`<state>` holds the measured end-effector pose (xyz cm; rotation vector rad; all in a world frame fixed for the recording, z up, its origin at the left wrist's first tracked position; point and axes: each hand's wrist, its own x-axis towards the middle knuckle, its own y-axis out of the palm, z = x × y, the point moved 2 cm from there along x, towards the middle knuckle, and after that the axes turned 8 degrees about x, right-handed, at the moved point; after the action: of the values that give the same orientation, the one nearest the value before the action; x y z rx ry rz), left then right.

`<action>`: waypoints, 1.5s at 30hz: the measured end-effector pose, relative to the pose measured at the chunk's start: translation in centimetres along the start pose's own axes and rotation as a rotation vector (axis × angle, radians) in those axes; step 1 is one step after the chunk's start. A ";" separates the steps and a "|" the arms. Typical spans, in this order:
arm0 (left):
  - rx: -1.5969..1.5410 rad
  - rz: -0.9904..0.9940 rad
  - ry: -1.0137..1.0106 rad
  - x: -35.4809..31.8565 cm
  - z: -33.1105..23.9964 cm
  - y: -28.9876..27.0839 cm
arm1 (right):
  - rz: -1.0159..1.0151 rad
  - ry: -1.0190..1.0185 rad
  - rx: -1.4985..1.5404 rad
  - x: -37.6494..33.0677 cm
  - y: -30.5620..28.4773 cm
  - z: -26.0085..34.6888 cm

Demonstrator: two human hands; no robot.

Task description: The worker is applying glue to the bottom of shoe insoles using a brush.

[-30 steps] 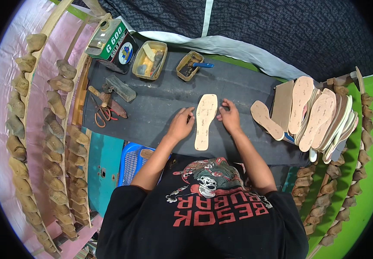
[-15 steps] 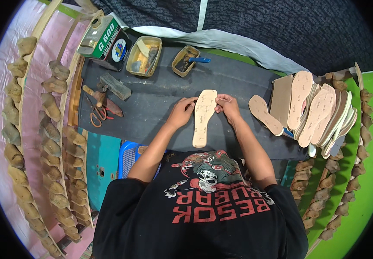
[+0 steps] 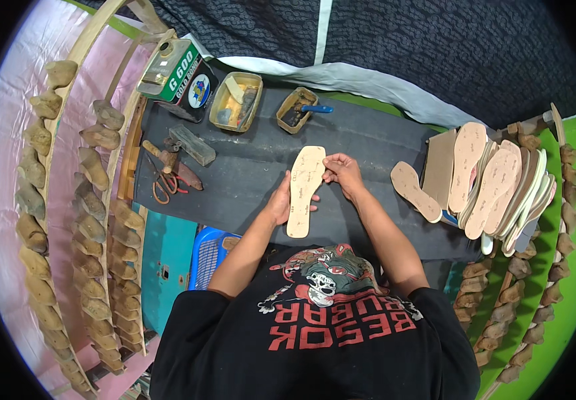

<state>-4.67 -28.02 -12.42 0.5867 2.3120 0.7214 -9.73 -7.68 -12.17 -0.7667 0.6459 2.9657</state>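
Note:
A tan insole point(image 3: 306, 190) with small printed marks is held just above the dark worktop, its wide end away from me. My left hand point(image 3: 282, 200) is closed round its left edge near the narrow end, with fingertips showing past the right edge from beneath. My right hand point(image 3: 343, 175) pinches the right edge of the wide part between thumb and fingers. To the right of my hands lies a single insole point(image 3: 414, 192), beside a thick stack of insoles point(image 3: 494, 190) leaning in a row.
Pliers point(image 3: 168, 180) and a hammer point(image 3: 188, 175) lie on the left of the worktop point(image 3: 248, 160), near a grey block point(image 3: 193, 145). Toward the back stand a glue can point(image 3: 180, 79), a tub point(image 3: 236, 102) and a brush point(image 3: 316, 109) in a smaller tub. Racks of wooden shoe lasts flank both sides.
My left hand has slid from the insole's upper left edge down to its lower part and under it. My right hand keeps its pinch. The view has shifted slightly.

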 end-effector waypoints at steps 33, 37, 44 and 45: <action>-0.197 0.041 0.065 1.1 -2.4 -1.5 | -0.071 -0.438 -0.483 9.2 6.7 8.0; -0.199 0.028 0.074 1.1 -2.7 -1.5 | -0.070 -0.453 -0.434 8.6 7.0 8.5; -0.190 0.030 0.071 0.8 -2.6 -1.3 | -0.067 -0.483 -0.386 7.5 7.2 8.6; -0.199 0.064 0.081 0.9 -2.8 -1.4 | -0.052 -0.483 -0.385 7.5 7.2 8.7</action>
<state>-7.47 -29.49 -11.86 0.5516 2.2676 1.0089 -21.11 -11.50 -5.99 -0.0441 0.0292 3.0770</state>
